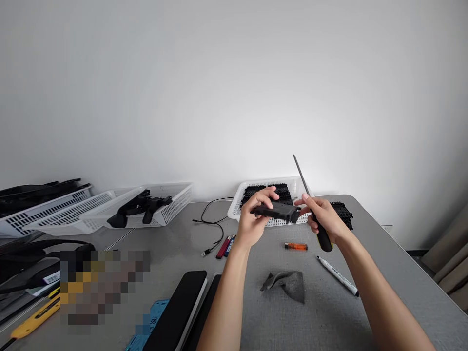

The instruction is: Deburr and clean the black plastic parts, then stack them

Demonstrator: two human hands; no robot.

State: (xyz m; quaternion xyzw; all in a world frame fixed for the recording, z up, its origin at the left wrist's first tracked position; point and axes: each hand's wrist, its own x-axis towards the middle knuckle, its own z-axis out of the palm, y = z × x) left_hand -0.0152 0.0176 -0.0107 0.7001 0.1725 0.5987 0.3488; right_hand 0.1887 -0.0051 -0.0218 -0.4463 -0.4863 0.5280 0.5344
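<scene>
My left hand grips a black plastic part above the table, with some fingers raised off it. My right hand is closed around a file with a black and yellow handle; its long grey blade points up and left. Fingertips of the right hand reach the right end of the black part, and I cannot tell if they touch it. The file's blade is apart from the part. Below the hands lie an orange lighter, a crumpled piece of dark grey sandpaper or cloth and a white marker.
Behind the hands stands a white basket of black parts, with more black parts to its right. White baskets, a cable, red and blue lighters, a black case and a yellow cutter are leftward. A patch is pixelated.
</scene>
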